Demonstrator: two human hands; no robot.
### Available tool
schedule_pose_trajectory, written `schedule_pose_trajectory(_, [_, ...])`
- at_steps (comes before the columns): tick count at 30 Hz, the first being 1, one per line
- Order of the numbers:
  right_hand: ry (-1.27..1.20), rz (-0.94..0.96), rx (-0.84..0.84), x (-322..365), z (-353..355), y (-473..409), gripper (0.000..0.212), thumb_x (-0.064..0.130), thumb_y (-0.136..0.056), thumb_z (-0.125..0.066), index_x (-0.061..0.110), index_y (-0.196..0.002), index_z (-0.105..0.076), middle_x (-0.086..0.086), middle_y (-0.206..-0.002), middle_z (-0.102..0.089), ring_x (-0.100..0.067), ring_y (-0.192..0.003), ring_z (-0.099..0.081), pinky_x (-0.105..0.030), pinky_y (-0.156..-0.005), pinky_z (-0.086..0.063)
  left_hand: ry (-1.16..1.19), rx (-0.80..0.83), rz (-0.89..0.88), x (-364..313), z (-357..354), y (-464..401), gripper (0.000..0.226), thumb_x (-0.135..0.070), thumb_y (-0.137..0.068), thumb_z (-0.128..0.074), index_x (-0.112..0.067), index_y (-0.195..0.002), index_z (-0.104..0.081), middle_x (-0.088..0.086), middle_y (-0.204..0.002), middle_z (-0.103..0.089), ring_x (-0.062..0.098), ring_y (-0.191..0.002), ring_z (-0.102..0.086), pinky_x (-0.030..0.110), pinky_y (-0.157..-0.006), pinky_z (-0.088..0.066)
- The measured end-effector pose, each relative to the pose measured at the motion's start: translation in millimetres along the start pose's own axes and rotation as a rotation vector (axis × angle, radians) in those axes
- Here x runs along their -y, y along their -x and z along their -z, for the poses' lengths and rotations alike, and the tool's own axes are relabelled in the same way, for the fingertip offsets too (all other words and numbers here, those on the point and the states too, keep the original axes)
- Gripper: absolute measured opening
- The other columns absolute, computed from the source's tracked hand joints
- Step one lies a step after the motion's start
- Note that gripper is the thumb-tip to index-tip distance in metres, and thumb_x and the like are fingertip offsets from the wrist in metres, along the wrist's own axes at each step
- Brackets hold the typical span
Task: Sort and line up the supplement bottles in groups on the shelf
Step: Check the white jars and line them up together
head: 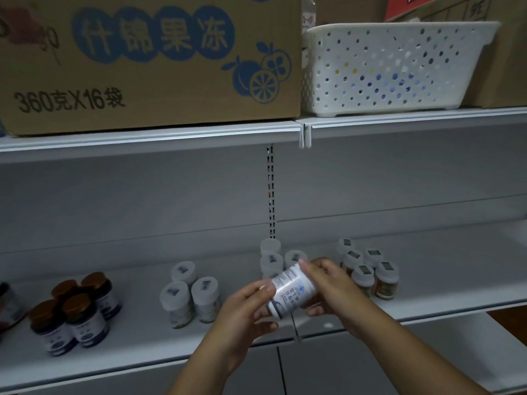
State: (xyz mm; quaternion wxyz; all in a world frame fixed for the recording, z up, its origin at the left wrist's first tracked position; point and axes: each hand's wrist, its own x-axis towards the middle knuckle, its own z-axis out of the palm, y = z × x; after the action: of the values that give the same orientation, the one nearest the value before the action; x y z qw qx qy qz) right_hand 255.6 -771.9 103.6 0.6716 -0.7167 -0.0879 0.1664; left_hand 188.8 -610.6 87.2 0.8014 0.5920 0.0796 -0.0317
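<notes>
A white supplement bottle [288,293] with a blue label is tilted in front of the shelf [142,340], held between both hands. My left hand [245,312] grips its lower end and my right hand [328,283] wraps its upper side. On the shelf stand four groups: several brown-capped dark bottles [77,312] at the left, three white-capped bottles [189,295], three white bottles [272,259] right behind my hands, and several white-capped amber bottles [370,269] at the right.
The upper shelf holds a cardboard box [148,61] with blue print and a white perforated basket [393,67]. A dark red object [8,306] sits at the far left edge. A slotted upright [270,189] splits the back panel. Bare shelf lies right of the amber bottles.
</notes>
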Motion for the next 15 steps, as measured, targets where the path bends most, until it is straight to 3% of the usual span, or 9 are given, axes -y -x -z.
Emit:
schedule_pose_trajectory(5, [-0.102, 0.036, 0.010, -2.3, 3.4, 1.2, 0.016, 0.019, -0.091, -0.058, 0.010, -0.103, -0.055, -0.016, -0.102, -0.064, -0.024, -0.079, -0.067, -0.032, -0.059, -0.054, -0.002, 0.005, -0.023, 0.9, 2.4, -1.1, 0.040, -0.024, -0.073, -0.075, -0.013, -0.110, -0.065, 0.015, -0.105, -0.069, 0.027, -0.093, -0.065, 0.032, -0.071, -0.055])
schedule_pose_trajectory(7, [-0.151, 0.058, 0.016, -2.5, 5.0, 2.3, 0.014, 0.009, -0.091, -0.056, 0.009, -0.105, -0.055, -0.016, -0.106, -0.062, -0.026, -0.085, -0.066, -0.031, -0.060, -0.055, 0.014, 0.036, 0.005, 0.7, 2.7, -1.3, 0.036, -0.027, -0.078, -0.065, -0.009, -0.110, -0.064, 0.018, -0.102, -0.070, 0.031, -0.089, -0.067, 0.032, -0.069, -0.056])
schedule_pose_trajectory(9, [-0.176, 0.070, 0.037, -2.7, 6.4, 3.0, 0.015, 0.005, -0.091, -0.053, 0.011, -0.104, -0.055, -0.014, -0.105, -0.063, -0.026, -0.087, -0.066, -0.031, -0.062, -0.055, 0.007, 0.048, 0.004, -0.1, 3.4, -1.0, 0.036, -0.021, -0.076, -0.069, -0.007, -0.108, -0.064, 0.017, -0.096, -0.071, 0.030, -0.082, -0.068, 0.031, -0.065, -0.056])
schedule_pose_trajectory(12, [-0.112, 0.017, 0.063, -2.5, 7.2, 5.7, 0.015, 0.024, -0.095, -0.052, 0.015, -0.107, -0.056, -0.016, -0.105, -0.065, -0.026, -0.082, -0.069, -0.034, -0.064, -0.056, -0.021, 0.033, -0.049, -1.8, 4.8, -0.8, 0.048, -0.008, -0.065, -0.079, -0.010, -0.109, -0.062, 0.012, -0.098, -0.071, 0.029, -0.084, -0.068, 0.030, -0.062, -0.055])
schedule_pose_trajectory(15, [0.032, -0.069, 0.060, -0.2, 7.7, 6.6, 0.039, 0.049, -0.092, -0.048, 0.015, -0.108, -0.058, -0.017, -0.097, -0.066, -0.023, -0.063, -0.066, -0.030, -0.055, -0.054, -0.075, 0.007, -0.112, 0.3, 4.6, -1.7, 0.057, -0.004, -0.056, -0.076, -0.016, -0.110, -0.063, 0.004, -0.108, -0.069, 0.022, -0.085, -0.069, 0.028, -0.064, -0.054])
